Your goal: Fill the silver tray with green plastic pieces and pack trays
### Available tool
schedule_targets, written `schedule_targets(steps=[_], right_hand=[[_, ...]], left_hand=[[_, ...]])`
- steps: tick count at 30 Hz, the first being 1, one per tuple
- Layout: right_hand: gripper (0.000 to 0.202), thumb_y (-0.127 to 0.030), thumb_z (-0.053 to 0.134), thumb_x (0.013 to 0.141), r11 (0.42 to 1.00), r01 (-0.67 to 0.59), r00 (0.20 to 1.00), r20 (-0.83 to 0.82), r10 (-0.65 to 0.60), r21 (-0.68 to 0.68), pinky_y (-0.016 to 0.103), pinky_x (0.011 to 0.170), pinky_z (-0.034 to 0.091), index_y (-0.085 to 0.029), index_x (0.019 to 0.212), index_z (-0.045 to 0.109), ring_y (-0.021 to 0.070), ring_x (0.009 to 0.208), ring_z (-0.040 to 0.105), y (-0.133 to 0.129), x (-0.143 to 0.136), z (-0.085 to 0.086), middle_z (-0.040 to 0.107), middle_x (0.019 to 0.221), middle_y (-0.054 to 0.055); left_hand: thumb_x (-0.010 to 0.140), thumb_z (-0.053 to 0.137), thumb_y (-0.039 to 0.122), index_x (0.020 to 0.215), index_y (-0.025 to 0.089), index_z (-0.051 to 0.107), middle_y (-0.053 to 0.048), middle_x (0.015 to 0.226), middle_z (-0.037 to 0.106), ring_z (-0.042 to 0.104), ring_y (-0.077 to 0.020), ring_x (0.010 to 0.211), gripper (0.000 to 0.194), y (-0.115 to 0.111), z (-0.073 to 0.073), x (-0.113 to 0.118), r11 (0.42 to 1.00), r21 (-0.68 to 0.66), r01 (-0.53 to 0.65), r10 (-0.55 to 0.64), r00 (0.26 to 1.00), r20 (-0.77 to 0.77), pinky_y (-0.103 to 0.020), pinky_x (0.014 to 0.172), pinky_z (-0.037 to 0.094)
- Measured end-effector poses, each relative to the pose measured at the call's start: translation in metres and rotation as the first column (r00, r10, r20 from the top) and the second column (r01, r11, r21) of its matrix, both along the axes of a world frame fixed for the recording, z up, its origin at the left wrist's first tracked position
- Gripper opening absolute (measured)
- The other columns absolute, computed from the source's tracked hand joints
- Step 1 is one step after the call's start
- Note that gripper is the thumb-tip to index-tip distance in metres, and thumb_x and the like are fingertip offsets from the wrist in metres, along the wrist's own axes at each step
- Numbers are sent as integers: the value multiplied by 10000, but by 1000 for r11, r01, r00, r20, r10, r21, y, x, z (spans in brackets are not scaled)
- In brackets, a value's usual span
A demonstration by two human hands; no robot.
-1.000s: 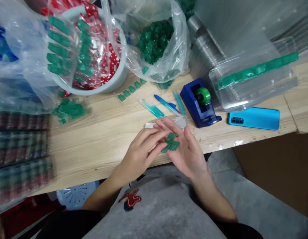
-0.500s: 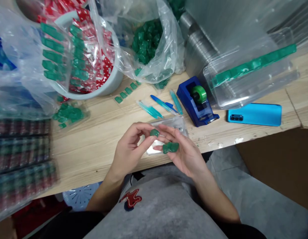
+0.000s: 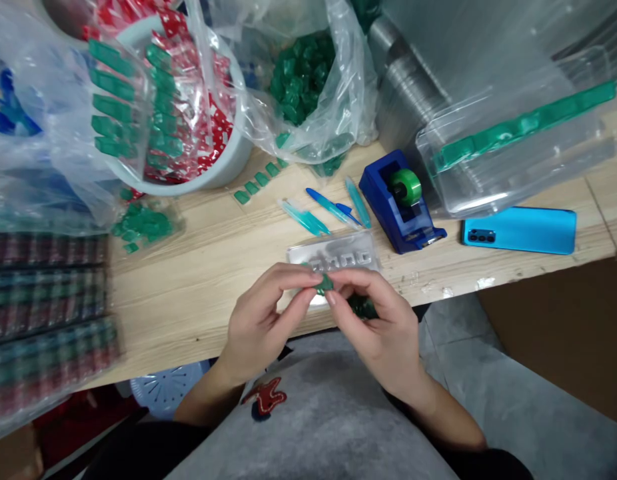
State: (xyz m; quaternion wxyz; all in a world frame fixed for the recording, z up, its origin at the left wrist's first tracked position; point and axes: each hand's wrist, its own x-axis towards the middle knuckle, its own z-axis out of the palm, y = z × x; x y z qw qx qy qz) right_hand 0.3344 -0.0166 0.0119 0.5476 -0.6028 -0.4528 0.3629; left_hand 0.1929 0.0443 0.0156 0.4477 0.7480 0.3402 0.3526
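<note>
Between the fingertips of both hands is a small green translucent piece (image 3: 324,285), pinched from either side. My left hand (image 3: 271,310) grips it with thumb and forefinger. My right hand (image 3: 376,320) pinches its other side, while more green pieces (image 3: 362,307) sit in the curl of its palm, partly hidden by the fingers. Just beyond the fingertips lies a clear plastic tray (image 3: 338,253) with moulded hollows, its near part covered by my hands. What exactly the green pieces are, I cannot make out.
A blue tape dispenser (image 3: 401,200) and a blue phone (image 3: 519,231) lie to the right. Several pens (image 3: 333,208) rest behind the tray. Further back stand a bag of green pieces (image 3: 303,77) and a pale bucket (image 3: 241,143) of red packets. Filled packs (image 3: 48,333) are stacked left.
My right hand has turned over from palm up, its fingers closing round the loose pieces. Its thumb and forefinger now meet my left fingertips at the small green piece.
</note>
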Motion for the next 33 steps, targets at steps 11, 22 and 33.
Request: schedule_targets(steps=[11, 22, 33], right_hand=[[167, -140, 546, 883, 1000, -21, 994, -112, 19, -18, 218, 634, 518, -242, 948, 661, 89, 672, 630, -2, 1, 2, 700, 821, -37], [328, -141, 606, 665, 938, -166, 576, -802, -157, -303, 312, 751, 538, -280, 945, 703, 189, 944, 634, 7, 18, -34, 692, 1027, 31], [211, -212, 604, 833, 940, -285, 402, -914, -58, -185, 421, 1065, 442, -263, 1009, 710, 184, 1097, 659, 15, 1, -20, 734, 1106, 21]], left_hand=[[779, 663, 13, 1291, 259, 508, -14, 1007, 631, 610, -132, 933, 588, -5, -12, -5, 996, 61, 60, -70, 981, 181, -265, 825, 533], [881, 600, 285, 948, 183, 572, 20, 814, 618, 606, -86, 694, 126, 57, -54, -60, 806, 92, -585, 590, 806, -45, -249, 651, 494], [937, 541, 320, 980, 172, 597, 51, 1103, 585, 502, -209, 1189, 165, 96, -66, -125, 679, 352, -645, 719, 680, -142, -430, 883, 415]])
